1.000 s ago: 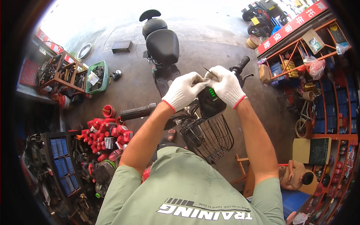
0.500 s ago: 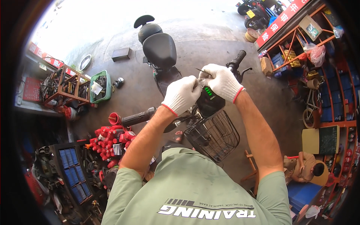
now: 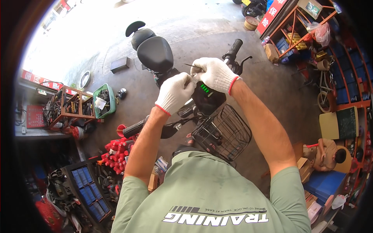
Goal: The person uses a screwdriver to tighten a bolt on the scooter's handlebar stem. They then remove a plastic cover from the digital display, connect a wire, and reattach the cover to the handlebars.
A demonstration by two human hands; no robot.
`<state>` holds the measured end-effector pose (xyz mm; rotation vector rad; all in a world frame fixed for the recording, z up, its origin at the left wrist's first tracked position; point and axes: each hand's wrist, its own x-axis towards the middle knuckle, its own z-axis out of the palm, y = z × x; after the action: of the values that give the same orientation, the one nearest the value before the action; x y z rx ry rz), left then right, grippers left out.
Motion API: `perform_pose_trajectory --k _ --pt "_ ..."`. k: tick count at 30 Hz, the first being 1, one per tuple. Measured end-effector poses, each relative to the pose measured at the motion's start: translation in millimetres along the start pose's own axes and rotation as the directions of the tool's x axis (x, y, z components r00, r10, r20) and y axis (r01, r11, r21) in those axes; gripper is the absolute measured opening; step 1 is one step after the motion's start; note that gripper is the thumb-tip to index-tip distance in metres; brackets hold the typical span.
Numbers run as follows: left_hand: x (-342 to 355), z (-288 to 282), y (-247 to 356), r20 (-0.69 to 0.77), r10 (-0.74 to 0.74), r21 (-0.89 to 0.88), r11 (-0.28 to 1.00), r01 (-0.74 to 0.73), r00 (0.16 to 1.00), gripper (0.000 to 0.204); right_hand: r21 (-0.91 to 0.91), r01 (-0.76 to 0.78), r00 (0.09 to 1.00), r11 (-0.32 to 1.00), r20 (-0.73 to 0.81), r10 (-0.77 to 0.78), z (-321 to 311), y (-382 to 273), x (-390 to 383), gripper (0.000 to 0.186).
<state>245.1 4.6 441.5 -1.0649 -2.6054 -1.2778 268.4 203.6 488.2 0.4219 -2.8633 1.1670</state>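
Both my hands wear white knit gloves with red cuffs and meet above the dashboard of an electric scooter. My left hand [image 3: 175, 91] is closed, thumb and fingertips pinching a small, shiny, clear-looking piece [image 3: 194, 77] whose kind I cannot make out. Against it, my right hand [image 3: 217, 73] is closed too; a thin dark rod [image 3: 189, 65] sticks out from its fingers. Just below them, the black dashboard [image 3: 210, 100] shows green lit bars. The scooter's black seat [image 3: 155, 54] lies beyond, its right handlebar grip [image 3: 235, 47] to the right and its left grip [image 3: 134, 129] beside my left forearm.
A wire basket [image 3: 227, 132] hangs on the scooter's front, close to me. Red bottles [image 3: 115, 155] crowd the left, near a green tub [image 3: 112, 101] of parts. Shelves [image 3: 351, 77] line the right, where another person [image 3: 326, 154] sits by a blue surface.
The view has shifted, so the scooter and my hands appear further left. My hands stay together over the dashboard, with the dark rod still sticking out from my right fingers.
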Motion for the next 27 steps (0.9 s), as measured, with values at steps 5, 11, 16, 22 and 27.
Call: perform_pose_trajectory --k 5,11,16,22,27 --pt "0 -4 6 0.04 -0.099 -0.067 0.993 0.102 0.994 0.017 0.018 0.016 0.999 1.0 -0.035 -0.016 3 3 -1 0.015" --pt "2 -6 0 0.09 -0.116 -0.079 0.989 0.123 0.989 0.018 0.057 0.003 1.0 0.998 -0.03 -0.001 4 4 2 0.017" --pt "2 -20 21 0.201 -0.264 -0.178 0.937 0.3 0.943 0.02 0.053 -0.016 1.0 0.998 -0.025 0.018 3 5 1 0.015" --pt "1 -12 20 0.107 -0.159 0.061 0.986 0.153 0.982 0.023 0.033 -0.022 1.0 0.999 -0.003 0.022 -2 -1 4 0.016" --pt "1 -8 15 0.096 -0.111 0.098 0.99 0.101 0.989 0.022 0.054 0.0 1.0 0.999 -0.014 0.001 -1 1 5 0.016"
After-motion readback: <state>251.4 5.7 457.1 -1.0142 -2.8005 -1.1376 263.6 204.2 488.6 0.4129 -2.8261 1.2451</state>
